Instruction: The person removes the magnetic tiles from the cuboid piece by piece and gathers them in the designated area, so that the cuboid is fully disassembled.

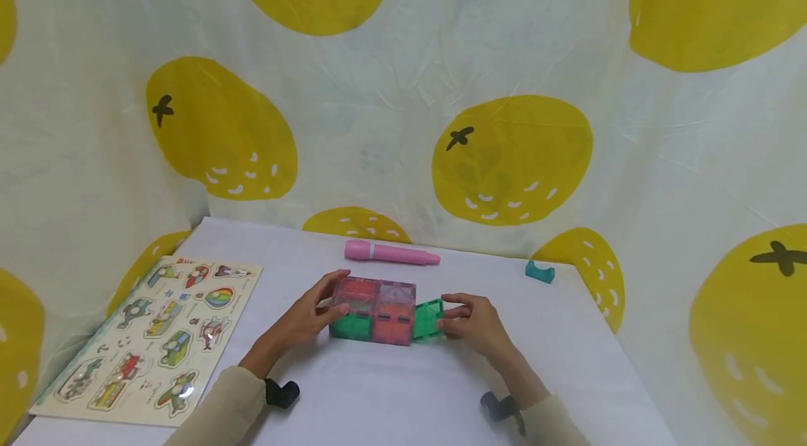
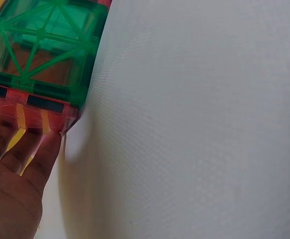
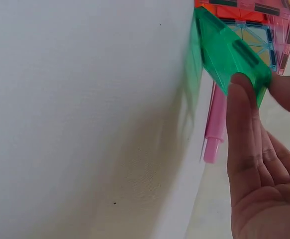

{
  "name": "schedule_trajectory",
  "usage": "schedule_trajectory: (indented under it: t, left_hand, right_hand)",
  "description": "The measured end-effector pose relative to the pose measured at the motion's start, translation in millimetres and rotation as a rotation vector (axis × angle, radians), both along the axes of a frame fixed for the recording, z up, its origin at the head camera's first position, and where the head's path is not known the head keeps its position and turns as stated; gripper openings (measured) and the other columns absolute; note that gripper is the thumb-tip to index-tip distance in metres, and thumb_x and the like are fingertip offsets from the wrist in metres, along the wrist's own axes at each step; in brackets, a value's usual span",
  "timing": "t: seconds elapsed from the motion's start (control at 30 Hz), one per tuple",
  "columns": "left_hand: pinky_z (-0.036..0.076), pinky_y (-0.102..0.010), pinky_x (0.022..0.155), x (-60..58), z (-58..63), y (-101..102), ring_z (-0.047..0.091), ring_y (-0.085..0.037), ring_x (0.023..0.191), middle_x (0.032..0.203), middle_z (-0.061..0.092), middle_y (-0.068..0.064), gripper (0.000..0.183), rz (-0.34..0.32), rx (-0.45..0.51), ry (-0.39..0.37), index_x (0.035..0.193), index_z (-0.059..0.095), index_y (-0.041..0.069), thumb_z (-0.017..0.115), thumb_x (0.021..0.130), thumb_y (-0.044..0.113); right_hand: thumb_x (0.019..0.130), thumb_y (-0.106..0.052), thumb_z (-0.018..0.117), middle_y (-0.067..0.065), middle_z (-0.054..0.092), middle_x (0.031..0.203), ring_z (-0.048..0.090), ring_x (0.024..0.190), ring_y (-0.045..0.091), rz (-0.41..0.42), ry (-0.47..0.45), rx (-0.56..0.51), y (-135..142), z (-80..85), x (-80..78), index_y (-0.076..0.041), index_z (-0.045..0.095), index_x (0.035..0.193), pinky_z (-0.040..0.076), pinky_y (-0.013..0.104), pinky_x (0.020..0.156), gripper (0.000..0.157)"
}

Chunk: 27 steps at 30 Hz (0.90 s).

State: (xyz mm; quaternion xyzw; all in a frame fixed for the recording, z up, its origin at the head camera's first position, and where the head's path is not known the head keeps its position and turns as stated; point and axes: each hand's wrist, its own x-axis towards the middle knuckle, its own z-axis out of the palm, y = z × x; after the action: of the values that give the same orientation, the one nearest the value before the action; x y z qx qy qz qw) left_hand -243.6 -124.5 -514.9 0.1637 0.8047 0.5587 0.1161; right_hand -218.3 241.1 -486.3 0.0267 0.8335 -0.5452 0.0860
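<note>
A low box of translucent magnetic tiles lies on the white tabletop, with red, pink and green squares showing. My left hand holds its left end, thumb on the near upper side and fingers at the far side and end. The left wrist view shows several fingertips against the red end, beside a green square face. At the box's right end, my right hand pinches a loose green magnetic tile between thumb and fingers. In the right wrist view this tile is tilted, one corner close to the table.
Behind the box lies a pink pen-shaped object with a white band. A teal arch-shaped block sits near the back right edge. On the left is a picture puzzle board with vehicles. A lemon-print curtain hangs around the table.
</note>
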Motion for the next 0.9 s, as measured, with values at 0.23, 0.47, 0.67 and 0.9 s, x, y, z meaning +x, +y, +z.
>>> schedule_trajectory:
  t: [0.23,0.47,0.67,0.9]
  left_hand:
    - [0.038,-0.06,0.125,0.2,0.0,-1,0.033,-0.041,0.16,0.173,0.035,-0.006,0.076,-0.008,-0.003,0.014,0.164,0.031,0.039,0.072,0.101,0.044]
    - [0.037,-0.059,0.126,1.5,2.5,-1,0.032,-0.038,0.161,0.173,0.035,-0.003,0.074,0.005,-0.001,0.0,0.161,0.032,0.046,0.073,0.099,0.047]
    - [0.037,-0.059,0.126,1.5,1.8,-2,0.032,-0.04,0.161,0.173,0.035,-0.005,0.075,0.003,-0.006,0.007,0.164,0.031,0.04,0.072,0.101,0.045]
    - [0.036,-0.06,0.126,1.1,-0.1,0,0.03,-0.042,0.161,0.174,0.033,-0.007,0.075,-0.002,-0.005,0.005,0.165,0.031,0.039,0.071,0.101,0.045]
  right_hand:
    - [0.088,-0.001,0.084,0.012,0.081,0.107,0.079,0.089,0.019,-0.058,0.001,0.009,1,-3.2,2.9,-0.011,0.07,0.14,0.068,0.037,0.074,0.055]
    - [0.088,0.001,0.083,0.014,0.081,0.113,0.081,0.093,0.022,-0.111,0.057,0.009,13,-4.5,-3.2,-0.015,0.071,0.14,0.068,0.037,0.073,0.056]
    - [0.089,-0.001,0.083,0.018,0.08,0.118,0.081,0.092,0.021,-0.153,0.078,-0.028,29,-9.2,-19.3,-0.014,0.068,0.143,0.067,0.034,0.073,0.058]
    - [0.093,-0.004,0.081,0.018,0.078,0.122,0.08,0.095,0.019,-0.186,0.056,-0.031,42,-12.3,-39.6,-0.014,0.066,0.146,0.067,0.031,0.075,0.056]
